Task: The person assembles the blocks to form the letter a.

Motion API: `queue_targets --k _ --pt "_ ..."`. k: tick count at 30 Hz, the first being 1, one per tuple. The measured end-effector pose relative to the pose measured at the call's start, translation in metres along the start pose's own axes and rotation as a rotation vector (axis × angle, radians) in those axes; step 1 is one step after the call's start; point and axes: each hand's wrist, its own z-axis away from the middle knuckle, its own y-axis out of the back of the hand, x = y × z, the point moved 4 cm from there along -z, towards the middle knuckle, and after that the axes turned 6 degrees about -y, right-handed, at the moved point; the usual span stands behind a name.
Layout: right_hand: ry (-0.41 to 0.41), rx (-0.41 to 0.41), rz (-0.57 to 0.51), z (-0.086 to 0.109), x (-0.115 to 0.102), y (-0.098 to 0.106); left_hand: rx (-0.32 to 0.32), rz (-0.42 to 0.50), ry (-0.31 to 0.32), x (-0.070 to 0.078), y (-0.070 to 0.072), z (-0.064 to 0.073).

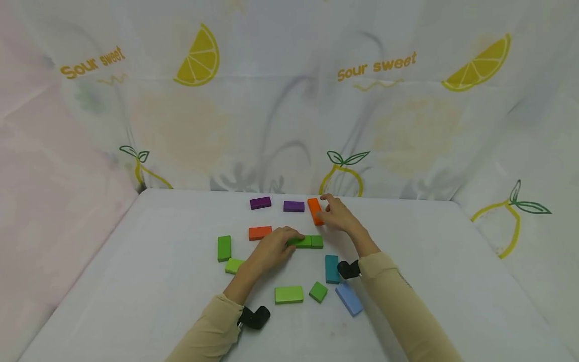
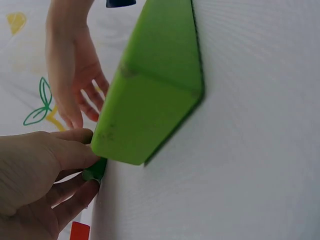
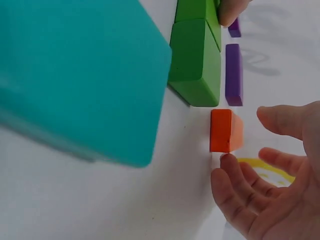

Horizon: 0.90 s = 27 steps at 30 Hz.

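My left hand (image 1: 273,248) grips a green block (image 1: 302,242) between thumb and fingers, low over the white table. A shorter green block (image 1: 317,242) sits end to end with it on the right. Beside a long orange block (image 1: 313,206) is my right hand (image 1: 340,217), its thumb and fingers spread apart. In the right wrist view, fingertips (image 3: 227,162) of that hand are right at the edge of the orange block (image 3: 220,131). The left wrist view shows the held block (image 2: 94,171) partly hidden by the fingers.
Purple blocks (image 1: 294,206) lie at the back, and a red-orange block (image 1: 260,233) left of the held one. Green blocks (image 1: 224,249) lie at left, a lime block (image 1: 289,294) and green cube (image 1: 318,291) in front, teal (image 1: 331,269) and blue blocks (image 1: 349,299) under the right forearm's side.
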Motion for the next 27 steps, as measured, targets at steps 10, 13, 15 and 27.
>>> queue_targets --k 10,13,15,27 --pt "-0.036 -0.03 0.065 -0.019 -0.002 -0.007 0.01 0.009 0.007 -0.001 0.0 0.0" --pt "-0.053 -0.056 0.091 -0.024 -0.003 -0.009 0.011 0.01 0.003 -0.001 0.0 0.001" --pt "-0.064 -0.071 0.116 -0.027 -0.004 -0.009 0.007 0.009 0.003 -0.001 -0.001 0.001" --pt "-0.092 -0.087 0.182 -0.035 -0.003 -0.013 0.013 0.011 0.006 -0.001 0.001 0.002"
